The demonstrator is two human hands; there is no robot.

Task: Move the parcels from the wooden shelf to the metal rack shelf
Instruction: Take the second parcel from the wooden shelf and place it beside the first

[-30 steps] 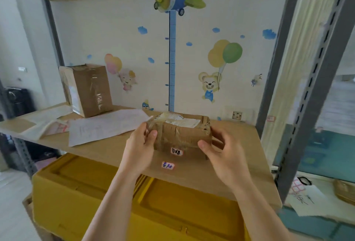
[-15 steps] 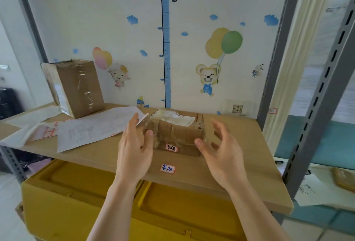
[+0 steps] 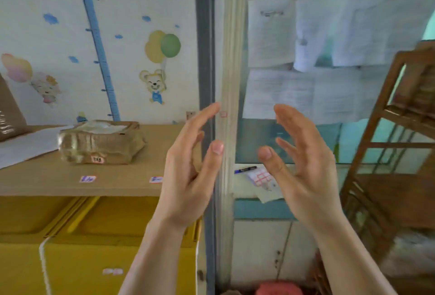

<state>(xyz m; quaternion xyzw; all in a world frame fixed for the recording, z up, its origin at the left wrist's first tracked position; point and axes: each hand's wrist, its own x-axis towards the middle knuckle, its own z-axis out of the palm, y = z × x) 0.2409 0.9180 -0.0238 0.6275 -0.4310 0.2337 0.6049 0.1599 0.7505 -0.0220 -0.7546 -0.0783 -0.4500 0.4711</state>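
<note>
A small taped cardboard parcel (image 3: 100, 141) with a white label on top lies on the metal rack's shelf board (image 3: 122, 183) at the left. My left hand (image 3: 190, 165) and my right hand (image 3: 299, 160) hang empty in mid-air to the right of it, palms facing each other, fingers spread. Both are apart from the parcel, in front of the rack's grey upright post (image 3: 204, 59). The brown wooden shelf (image 3: 388, 153) stands at the far right, blurred. A larger cardboard box (image 3: 9, 111) shows at the left edge of the rack.
Yellow bins (image 3: 94, 236) sit under the rack shelf. White papers (image 3: 28, 144) lie on the rack beside the parcel. A window pane with taped sheets (image 3: 306, 64), a marker pen (image 3: 244, 169) and a note on the sill lie behind my hands. Something red (image 3: 277, 288) is on the floor.
My hands let go of the small parcel, leaving it on the rack shelf, and drew back open. The view has swung right, bringing the wooden shelf into sight.
</note>
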